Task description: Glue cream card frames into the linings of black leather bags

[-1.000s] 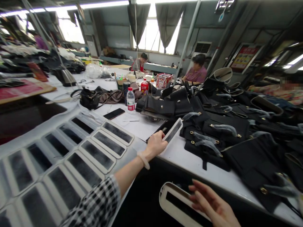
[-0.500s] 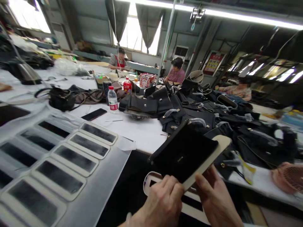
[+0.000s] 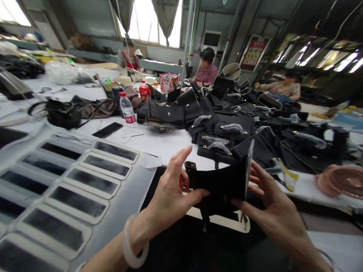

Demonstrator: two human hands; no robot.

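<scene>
Between two hands (image 3: 173, 187) (image 3: 273, 206) — one black piece (image 3: 224, 181), one phone (image 3: 107, 130) beyond

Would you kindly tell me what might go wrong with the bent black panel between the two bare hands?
The bent black panel might slip: the left hand has its index finger raised, perhaps leaving a looser hold than the right hand. It could also catch on the long cream-coloured piece just below it in view.

One head-worn camera, looking forward and down, left hand (image 3: 168, 189) and right hand (image 3: 275, 209) near, window (image 3: 145, 22) far.
</scene>
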